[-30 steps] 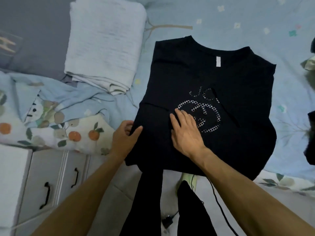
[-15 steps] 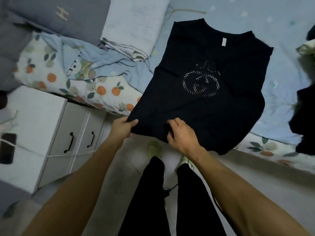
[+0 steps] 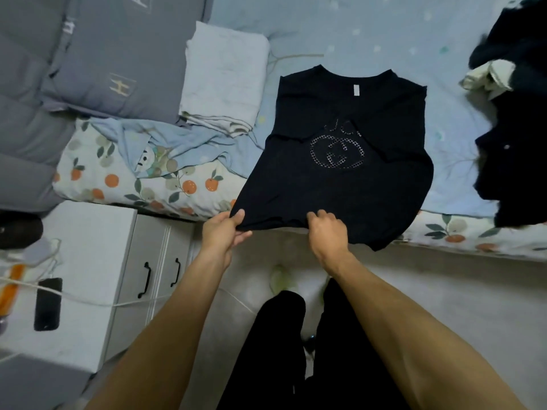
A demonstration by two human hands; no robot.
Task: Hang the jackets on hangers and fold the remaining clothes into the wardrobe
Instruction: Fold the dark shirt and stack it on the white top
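Note:
A black T-shirt with a studded round logo lies on the bed, sleeves folded in, its hem hanging over the bed's near edge. My left hand pinches the hem's left corner, thumb on top. My right hand grips the hem near its middle with curled fingers. A heap of dark clothes lies at the right end of the bed.
A folded pale blanket and grey pillows lie at the bed's left. A white bedside cabinet with a phone and cables stands below left. My legs and the floor are between me and the bed.
Both hands slid from the shirt's chest and side down to its hem and took hold of it. The view pulled back and the hem now lifts off the bed edge.

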